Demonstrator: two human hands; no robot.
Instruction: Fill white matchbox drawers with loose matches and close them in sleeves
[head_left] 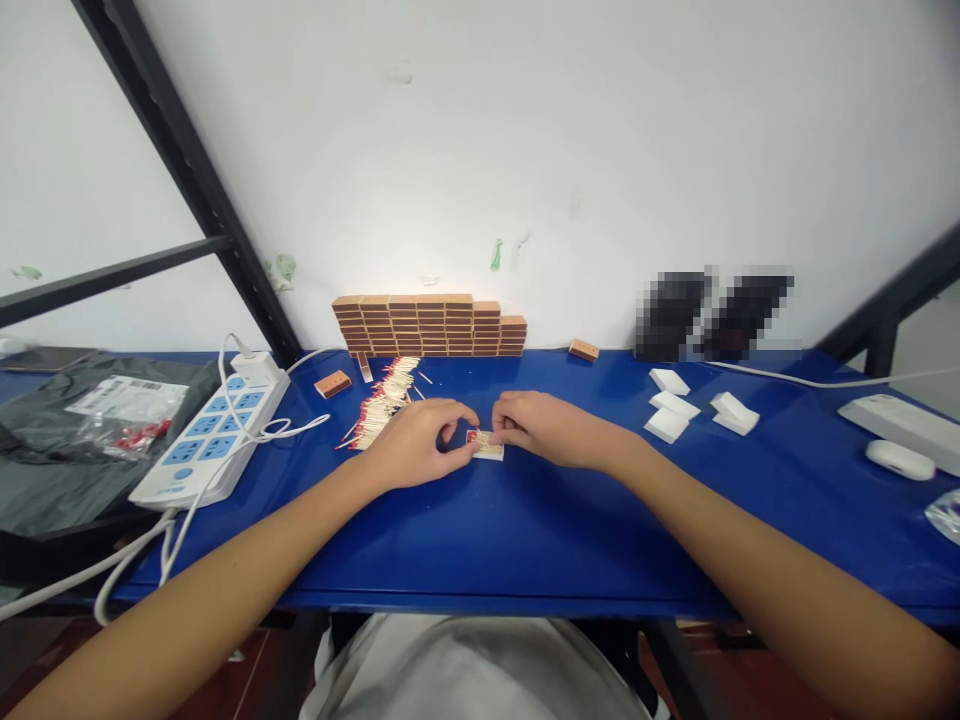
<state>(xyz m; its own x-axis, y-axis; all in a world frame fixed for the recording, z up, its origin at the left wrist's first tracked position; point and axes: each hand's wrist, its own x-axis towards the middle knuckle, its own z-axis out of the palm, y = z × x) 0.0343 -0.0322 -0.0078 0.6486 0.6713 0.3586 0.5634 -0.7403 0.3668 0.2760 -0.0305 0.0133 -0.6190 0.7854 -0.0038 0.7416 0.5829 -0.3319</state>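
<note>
A small white matchbox tray point(490, 452) with red-tipped matches in it lies on the blue table in front of me. My left hand point(424, 440) curls around its left end, thumb and index finger at its two long sides. Over the right end, my right hand point(531, 428) is closed in a pinch, fingertips at the matches; what it pinches is too small to make out. A loose heap of matches point(386, 405) spreads behind my left hand. Several white empty-looking trays point(667, 405) lie to the right.
Stacked brown matchboxes point(420, 325) stand against the wall. Single matchboxes lie at the left point(332, 384) and back right point(583, 350). A white power strip point(206, 430) with cables and a dark plastic bag point(45, 430) occupy the left. A white case point(900, 459) sits far right.
</note>
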